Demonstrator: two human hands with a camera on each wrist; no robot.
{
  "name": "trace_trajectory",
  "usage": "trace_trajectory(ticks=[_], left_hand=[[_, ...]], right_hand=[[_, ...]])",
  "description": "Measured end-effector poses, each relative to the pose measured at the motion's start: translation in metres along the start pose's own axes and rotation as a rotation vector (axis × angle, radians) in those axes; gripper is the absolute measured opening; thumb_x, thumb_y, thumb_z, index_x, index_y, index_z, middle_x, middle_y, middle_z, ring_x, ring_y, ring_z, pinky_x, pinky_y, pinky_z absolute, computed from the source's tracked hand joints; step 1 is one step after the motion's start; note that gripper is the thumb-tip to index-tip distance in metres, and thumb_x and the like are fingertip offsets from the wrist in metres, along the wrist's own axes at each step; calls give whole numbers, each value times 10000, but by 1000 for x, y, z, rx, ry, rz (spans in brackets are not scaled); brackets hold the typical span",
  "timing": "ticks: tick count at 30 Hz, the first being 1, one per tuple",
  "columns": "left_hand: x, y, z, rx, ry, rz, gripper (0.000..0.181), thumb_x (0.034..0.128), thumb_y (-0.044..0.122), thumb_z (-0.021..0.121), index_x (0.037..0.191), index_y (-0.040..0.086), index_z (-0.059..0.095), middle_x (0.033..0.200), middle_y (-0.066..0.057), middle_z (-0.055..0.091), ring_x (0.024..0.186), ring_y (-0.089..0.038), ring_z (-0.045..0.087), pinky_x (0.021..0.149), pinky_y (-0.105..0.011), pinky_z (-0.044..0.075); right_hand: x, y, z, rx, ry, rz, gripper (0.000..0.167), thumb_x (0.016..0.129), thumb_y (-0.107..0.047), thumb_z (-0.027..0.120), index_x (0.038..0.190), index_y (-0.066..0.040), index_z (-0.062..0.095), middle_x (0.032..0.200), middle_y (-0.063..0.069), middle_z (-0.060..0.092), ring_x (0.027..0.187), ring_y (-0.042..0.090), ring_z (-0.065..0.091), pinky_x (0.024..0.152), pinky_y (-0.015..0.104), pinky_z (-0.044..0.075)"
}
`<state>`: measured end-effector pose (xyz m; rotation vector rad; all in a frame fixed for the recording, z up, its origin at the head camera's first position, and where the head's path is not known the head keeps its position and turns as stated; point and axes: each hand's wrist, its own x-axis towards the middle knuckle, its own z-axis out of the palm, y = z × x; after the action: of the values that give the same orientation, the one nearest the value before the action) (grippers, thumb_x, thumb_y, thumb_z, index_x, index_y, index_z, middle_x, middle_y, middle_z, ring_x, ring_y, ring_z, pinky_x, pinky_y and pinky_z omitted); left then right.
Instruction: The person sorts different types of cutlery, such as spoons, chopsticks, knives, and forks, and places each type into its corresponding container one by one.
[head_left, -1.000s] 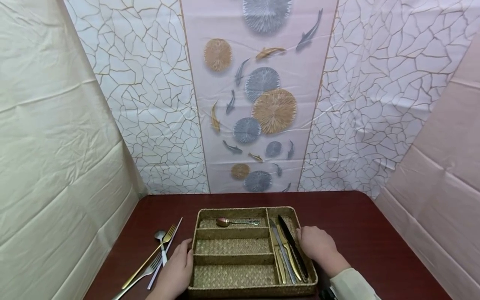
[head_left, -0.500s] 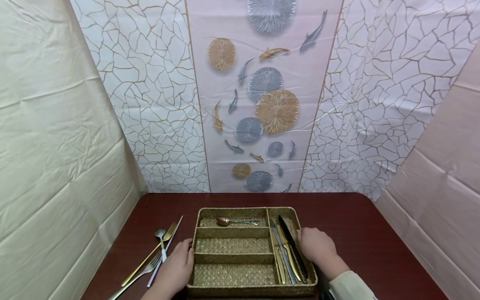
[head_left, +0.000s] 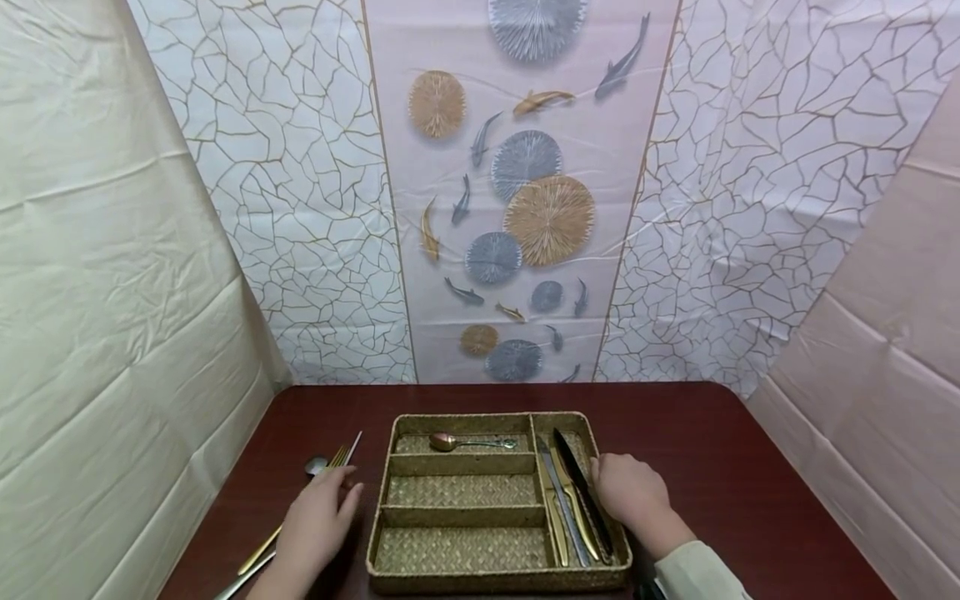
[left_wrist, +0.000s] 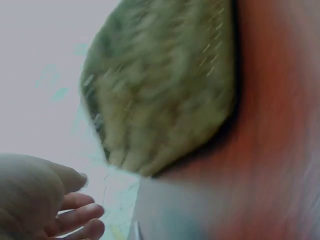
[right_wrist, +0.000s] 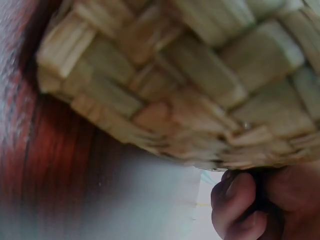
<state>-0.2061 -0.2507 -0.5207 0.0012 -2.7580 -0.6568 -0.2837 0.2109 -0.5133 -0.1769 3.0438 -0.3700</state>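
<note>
A woven tray (head_left: 495,581) with divided compartments sits at the middle of the table. My right hand (head_left: 630,493) grips its right rim, fingers curled in the right wrist view (right_wrist: 237,205). My left hand (head_left: 317,518) is apart from the tray, over cutlery on the left, fingers loosely bent and nothing visibly held. Under and around it lie a spoon (head_left: 315,465), a gold fork (head_left: 340,457), a thin pale stick (head_left: 355,447) and a silver handle (head_left: 246,577), partly hidden. In the left wrist view, the left hand (left_wrist: 55,205) is beside the blurred tray.
The tray's back compartment holds a spoon (head_left: 444,442). Its right compartment has a black knife (head_left: 581,483), a silver knife (head_left: 561,496) and gold knives (head_left: 561,537). The dark red table (head_left: 750,500) ends at a patterned cloth (head_left: 337,333) behind, with cloth walls on both sides.
My left hand has let go of the tray's left side and moved left over the cutlery, covering part of it. The right hand keeps its place on the right rim.
</note>
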Motion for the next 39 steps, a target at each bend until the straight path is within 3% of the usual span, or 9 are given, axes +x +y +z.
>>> trace_trajectory(ticks=[7,10,15,23,33,39], left_hand=[[5,-35,-20,22,-50,-75,269,992,150,805,1230,26,781,1005,-63,701,829,-232,685,703,-501,572],[7,-47,-25,52,-71,-118,297,975,148,811,1233,7,774,1053,-130,704,859,-314,709,725,-557,579],[7,-59,-28,81,-112,-139,306,957,142,821,1215,-15,768,1083,-179,700,943,-439,719,793,-638,573],[3,-66,-31,114,-161,-149,298,950,153,821,1198,-1,760,1038,-162,709,922,-451,718,782,-642,563],[1,-70,-27,104,-134,-144,136,938,105,805,1060,59,765,899,-41,695,806,-301,709,711,-572,562],[0,-73,-25,101,-147,-149,114,940,90,795,1044,61,758,897,-32,697,810,-286,705,721,-562,564]], right_hand=[[0,-2,0,-15,11,19,469,1176,-298,493,741,-162,602,643,57,546,564,242,580,543,447,471],[-1,-2,0,-12,10,24,472,1177,-298,495,738,-160,602,637,58,539,556,239,573,541,442,464],[-1,-2,0,-13,13,25,469,1176,-291,496,742,-156,610,635,58,541,558,245,578,539,456,479],[-2,-2,1,-28,39,10,470,1169,-272,507,723,-147,587,613,65,526,542,260,572,520,475,489],[-1,-1,4,-27,48,3,490,1172,-275,502,706,-137,565,600,64,500,514,242,528,511,440,445],[-1,0,4,-22,51,4,491,1173,-274,500,706,-137,565,601,61,498,509,239,521,510,432,434]])
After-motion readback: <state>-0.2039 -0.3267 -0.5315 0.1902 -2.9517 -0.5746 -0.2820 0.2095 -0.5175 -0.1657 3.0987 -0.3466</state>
